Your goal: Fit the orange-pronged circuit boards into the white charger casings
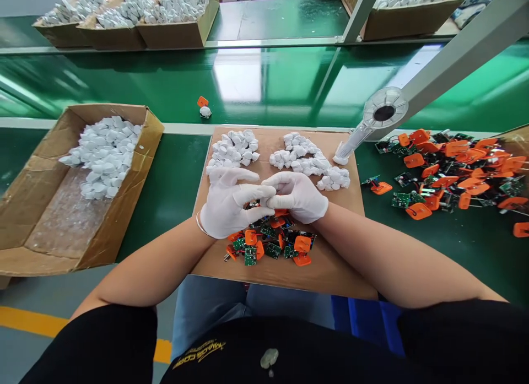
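My left hand [227, 205] and my right hand [300, 198], both in white gloves, meet over the cardboard sheet [339, 257]. Their thumbs and fingers pinch together around something small that the gloves hide. Just below them lies a pile of green circuit boards [250, 255] with orange plastic pieces [303, 243] and dark wires. Beyond my left hand is a cluster of small white plastic pieces [233, 148]. Farther right, past my right hand, more white pieces [308, 165] lie in an uneven group.
An open cardboard box [53, 221] at left holds white pieces. A heap of orange parts and boards [463, 163] lies right. A small clear fan [384, 113] stands by a slanted post [458, 53]. Boxes [173, 36] line the shelf behind the green conveyor [165, 81].
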The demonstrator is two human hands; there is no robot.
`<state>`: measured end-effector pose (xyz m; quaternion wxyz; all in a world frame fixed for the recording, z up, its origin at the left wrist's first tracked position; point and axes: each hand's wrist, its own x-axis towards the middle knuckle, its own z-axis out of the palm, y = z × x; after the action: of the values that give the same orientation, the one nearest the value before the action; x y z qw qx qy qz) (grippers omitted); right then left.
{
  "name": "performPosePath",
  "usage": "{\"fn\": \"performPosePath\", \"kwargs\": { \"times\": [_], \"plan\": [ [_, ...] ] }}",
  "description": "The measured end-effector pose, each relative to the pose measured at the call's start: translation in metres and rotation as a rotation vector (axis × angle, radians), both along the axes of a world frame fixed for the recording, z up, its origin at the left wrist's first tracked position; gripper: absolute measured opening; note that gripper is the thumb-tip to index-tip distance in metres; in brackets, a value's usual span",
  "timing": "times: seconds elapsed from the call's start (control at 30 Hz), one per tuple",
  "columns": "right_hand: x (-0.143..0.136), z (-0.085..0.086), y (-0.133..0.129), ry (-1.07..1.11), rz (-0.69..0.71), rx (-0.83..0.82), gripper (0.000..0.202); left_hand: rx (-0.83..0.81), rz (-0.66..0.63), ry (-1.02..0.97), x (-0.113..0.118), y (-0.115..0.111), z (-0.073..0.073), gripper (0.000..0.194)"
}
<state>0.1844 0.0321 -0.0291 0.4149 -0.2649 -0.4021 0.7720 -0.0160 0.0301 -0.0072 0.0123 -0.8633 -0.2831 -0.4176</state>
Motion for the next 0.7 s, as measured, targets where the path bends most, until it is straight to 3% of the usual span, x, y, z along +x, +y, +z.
{"fn": "performPosePath", "kwargs": {
  "times": [0.23,0.47,0.7],
  "plan": [
    [0.0035,-0.0052,0.0020,0.041,0.009,0.017,0.037,0.101,0.029,-0.014,0.0088,0.0007,0.0003,0.033],
    [0.0069,0.0012,0.0038,0.066,0.182,0.005,0.044,-0.239,-0.150,-0.052,0.0004,0.0068,-0.0012,0.038],
    [0.0043,0.0025,-0.0002,-0.132,0.196,0.110,0.028,-0.270,-0.079,-0.022,0.0033,0.0010,-0.0012,0.024]
  ]
}}
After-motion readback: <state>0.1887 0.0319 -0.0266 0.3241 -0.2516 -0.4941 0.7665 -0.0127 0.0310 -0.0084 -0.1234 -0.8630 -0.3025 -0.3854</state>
